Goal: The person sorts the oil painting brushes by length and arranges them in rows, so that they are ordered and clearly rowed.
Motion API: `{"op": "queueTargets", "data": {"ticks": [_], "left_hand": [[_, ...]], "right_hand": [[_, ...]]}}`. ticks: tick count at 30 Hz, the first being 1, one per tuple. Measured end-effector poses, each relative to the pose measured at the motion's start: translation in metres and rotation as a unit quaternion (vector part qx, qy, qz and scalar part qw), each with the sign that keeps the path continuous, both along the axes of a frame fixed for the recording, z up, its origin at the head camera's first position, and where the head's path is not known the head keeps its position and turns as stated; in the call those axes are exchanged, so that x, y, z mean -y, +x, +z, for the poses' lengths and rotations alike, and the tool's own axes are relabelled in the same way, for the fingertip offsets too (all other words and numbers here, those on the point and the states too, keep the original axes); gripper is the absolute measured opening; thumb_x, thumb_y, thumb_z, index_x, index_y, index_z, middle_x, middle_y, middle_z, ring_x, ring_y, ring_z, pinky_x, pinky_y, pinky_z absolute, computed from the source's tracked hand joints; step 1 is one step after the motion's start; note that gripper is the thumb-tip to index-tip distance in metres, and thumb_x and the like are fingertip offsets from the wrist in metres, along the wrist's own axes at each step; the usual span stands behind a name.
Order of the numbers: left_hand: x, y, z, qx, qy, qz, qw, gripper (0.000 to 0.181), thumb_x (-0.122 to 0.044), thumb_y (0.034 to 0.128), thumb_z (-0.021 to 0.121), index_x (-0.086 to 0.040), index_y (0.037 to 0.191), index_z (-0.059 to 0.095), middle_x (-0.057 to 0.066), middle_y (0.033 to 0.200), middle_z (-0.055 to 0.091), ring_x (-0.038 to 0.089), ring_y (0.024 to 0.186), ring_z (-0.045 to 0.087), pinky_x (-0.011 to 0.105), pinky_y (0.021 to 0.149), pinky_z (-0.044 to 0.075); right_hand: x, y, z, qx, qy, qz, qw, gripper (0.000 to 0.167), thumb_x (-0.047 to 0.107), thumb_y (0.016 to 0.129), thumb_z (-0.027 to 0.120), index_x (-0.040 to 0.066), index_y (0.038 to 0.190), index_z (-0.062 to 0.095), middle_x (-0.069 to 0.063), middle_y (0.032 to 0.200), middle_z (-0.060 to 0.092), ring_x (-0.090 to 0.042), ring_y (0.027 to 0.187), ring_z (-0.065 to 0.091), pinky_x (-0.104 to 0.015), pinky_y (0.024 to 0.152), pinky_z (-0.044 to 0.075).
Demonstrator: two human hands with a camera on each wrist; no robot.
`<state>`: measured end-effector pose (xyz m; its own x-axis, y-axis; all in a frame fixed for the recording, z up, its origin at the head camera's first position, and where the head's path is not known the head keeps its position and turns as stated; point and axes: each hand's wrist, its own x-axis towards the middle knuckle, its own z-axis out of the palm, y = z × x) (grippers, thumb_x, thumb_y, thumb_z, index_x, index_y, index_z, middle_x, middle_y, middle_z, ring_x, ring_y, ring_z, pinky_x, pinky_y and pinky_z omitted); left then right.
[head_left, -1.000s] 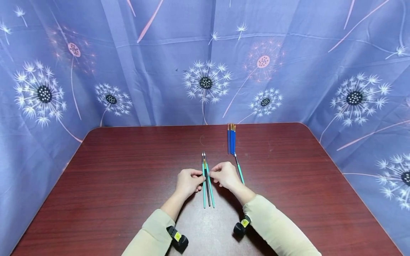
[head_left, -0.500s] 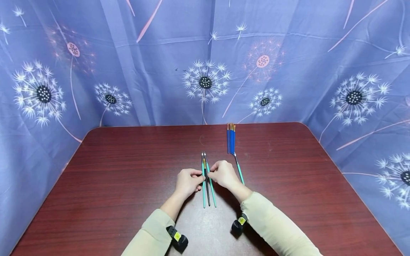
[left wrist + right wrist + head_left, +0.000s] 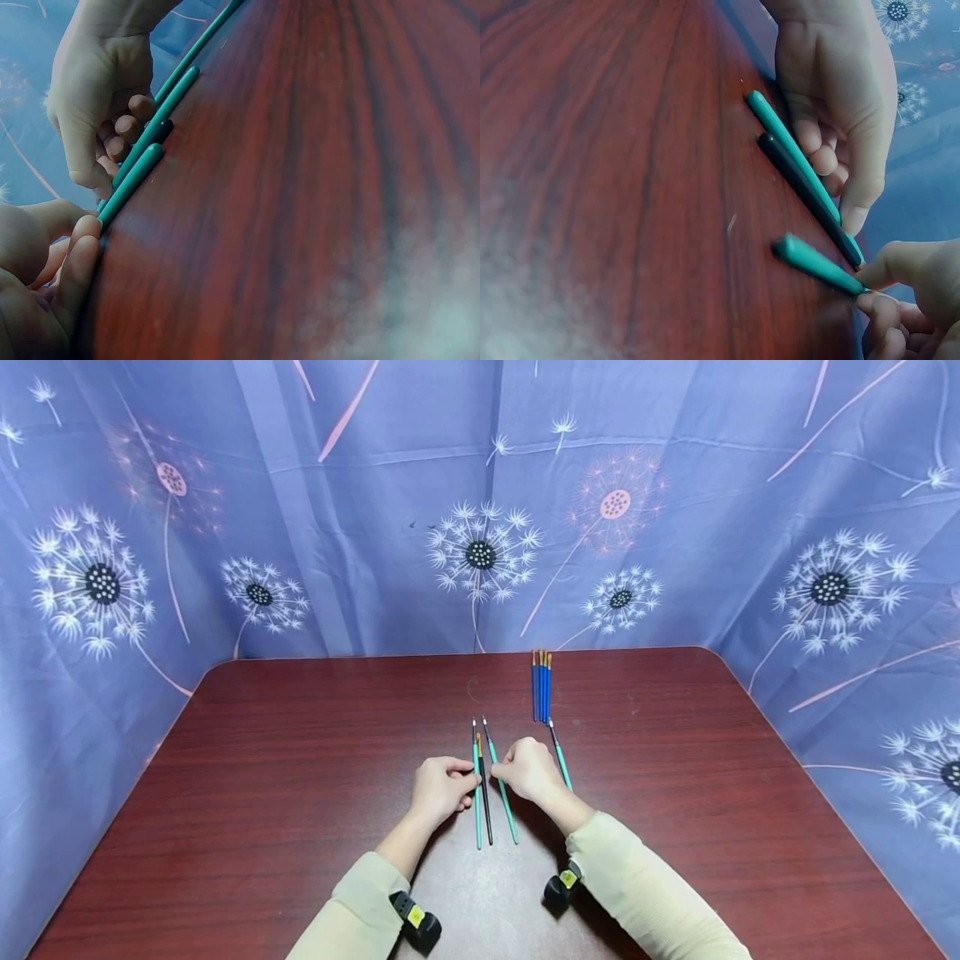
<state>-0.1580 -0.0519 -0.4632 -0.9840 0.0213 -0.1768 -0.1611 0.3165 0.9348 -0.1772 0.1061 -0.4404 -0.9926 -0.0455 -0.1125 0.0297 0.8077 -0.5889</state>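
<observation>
My left hand [image 3: 441, 789] holds a slim teal paintbrush [image 3: 477, 822] between thumb and fingers; in the right wrist view its thumb lies against the handle. My right hand [image 3: 531, 770] pinches a second teal paintbrush [image 3: 511, 820], which slants with its handle end toward the right. Its handle [image 3: 817, 264] shows blurred in the right wrist view. Between these two lies a black paintbrush [image 3: 487, 817] with a golden ferrule, close beside the left teal one. All three have their bristles pointing to the far side. Fingers partly cover the middle of the teal handles.
Another teal paintbrush [image 3: 562, 763] lies just right of the right hand, partly hidden by the wrist. Several blue paintbrushes [image 3: 542, 689] lie side by side near the far edge of the brown table [image 3: 300, 718]. A blue dandelion-print curtain [image 3: 360, 527] encloses the table.
The right teal paintbrush has shifted right with the right hand, opening a gap from the black one. Its handle end has swung outward. The left hand has stayed nearly still.
</observation>
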Motion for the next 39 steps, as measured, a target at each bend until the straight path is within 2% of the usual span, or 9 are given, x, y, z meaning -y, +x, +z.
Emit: {"op": "queueTargets", "data": {"ticks": [9, 16, 19, 21, 24, 27, 30, 35, 39], "left_hand": [[0.000, 0.001, -0.001, -0.002, 0.009, 0.002, 1.0000, 0.024, -0.008, 0.0794, 0.071, 0.001, 0.102, 0.070, 0.002, 0.061, 0.061, 0.006, 0.040, 0.054, 0.023, 0.042, 0.053], [0.000, 0.001, -0.001, 0.001, 0.014, -0.001, 0.9999, 0.024, -0.008, 0.0792, 0.071, 0.002, 0.101, 0.070, 0.001, 0.060, 0.060, 0.006, 0.040, 0.054, 0.023, 0.042, 0.052], [0.000, 0.000, -0.002, 0.000, 0.007, -0.001, 1.0000, 0.024, -0.008, 0.0793, 0.071, 0.001, 0.101, 0.070, 0.002, 0.061, 0.061, 0.006, 0.039, 0.054, 0.023, 0.042, 0.052], [0.000, 0.000, -0.003, 0.000, 0.004, -0.001, 1.0000, 0.024, -0.009, 0.0795, 0.071, 0.000, 0.101, 0.071, 0.002, 0.061, 0.062, 0.006, 0.040, 0.054, 0.023, 0.042, 0.052], [0.000, -0.001, -0.003, -0.001, -0.001, -0.001, 1.0000, 0.023, -0.009, 0.0797, 0.071, -0.001, 0.101, 0.071, 0.002, 0.062, 0.063, 0.006, 0.040, 0.054, 0.023, 0.042, 0.053], [0.000, 0.000, -0.003, -0.002, -0.001, -0.003, 1.0000, 0.023, -0.010, 0.0798, 0.071, -0.001, 0.101, 0.071, 0.002, 0.062, 0.063, 0.006, 0.040, 0.054, 0.023, 0.042, 0.053], [0.000, 0.000, -0.002, -0.004, 0.001, -0.003, 1.0000, 0.024, -0.010, 0.0796, 0.071, 0.000, 0.101, 0.071, 0.002, 0.061, 0.063, 0.005, 0.040, 0.054, 0.023, 0.042, 0.053], [0.000, 0.000, -0.002, -0.008, 0.002, 0.001, 1.0000, 0.024, -0.010, 0.0791, 0.072, 0.000, 0.101, 0.071, 0.002, 0.060, 0.063, 0.005, 0.039, 0.054, 0.023, 0.041, 0.052], [0.000, 0.000, -0.002, -0.008, 0.006, 0.001, 0.9999, 0.024, -0.009, 0.0787, 0.072, 0.001, 0.101, 0.071, 0.002, 0.060, 0.063, 0.005, 0.039, 0.054, 0.022, 0.041, 0.052]], "right_hand": [[0.003, -0.002, 0.004, -0.014, 0.060, 0.014, 0.9980, 0.045, 0.025, 0.073, 0.069, 0.019, 0.043, 0.037, 0.011, 0.041, 0.027, -0.008, 0.043, 0.027, -0.021, 0.040, 0.022], [0.005, -0.001, 0.000, -0.018, 0.056, 0.001, 0.9983, 0.049, 0.026, 0.073, 0.068, 0.020, 0.042, 0.031, 0.011, 0.041, 0.021, -0.008, 0.045, 0.020, -0.022, 0.041, 0.016], [0.005, -0.001, 0.000, -0.023, 0.047, -0.007, 0.9986, 0.042, 0.024, 0.072, 0.068, 0.019, 0.043, 0.036, 0.011, 0.043, 0.027, -0.009, 0.045, 0.024, -0.023, 0.041, 0.019], [0.005, 0.001, -0.001, -0.030, 0.044, -0.018, 0.9984, 0.032, 0.024, 0.071, 0.068, 0.019, 0.048, 0.047, 0.010, 0.048, 0.039, -0.009, 0.047, 0.034, -0.023, 0.042, 0.028], [0.005, 0.004, -0.003, -0.056, 0.042, -0.035, 0.9969, 0.011, 0.025, 0.071, 0.069, 0.017, 0.067, 0.064, 0.006, 0.062, 0.059, -0.013, 0.058, 0.055, -0.029, 0.049, 0.045], [0.006, 0.010, -0.006, -0.083, 0.040, -0.051, 0.9944, 0.020, 0.028, 0.074, 0.071, 0.014, 0.088, 0.071, 0.001, 0.078, 0.069, -0.019, 0.073, 0.065, -0.036, 0.062, 0.053], [0.008, 0.016, -0.010, -0.108, 0.031, -0.060, 0.9918, 0.029, 0.033, 0.077, 0.073, 0.013, 0.099, 0.073, -0.002, 0.090, 0.071, -0.023, 0.086, 0.066, -0.040, 0.071, 0.054], [0.012, 0.024, -0.016, -0.136, 0.020, -0.070, 0.9881, 0.029, 0.033, 0.079, 0.074, 0.013, 0.101, 0.075, -0.008, 0.099, 0.069, -0.030, 0.098, 0.062, -0.044, 0.084, 0.051], [0.016, 0.026, -0.019, -0.144, 0.002, -0.087, 0.9857, 0.020, 0.026, 0.081, 0.071, 0.013, 0.094, 0.077, -0.008, 0.095, 0.071, -0.029, 0.094, 0.065, -0.043, 0.081, 0.053]]}}
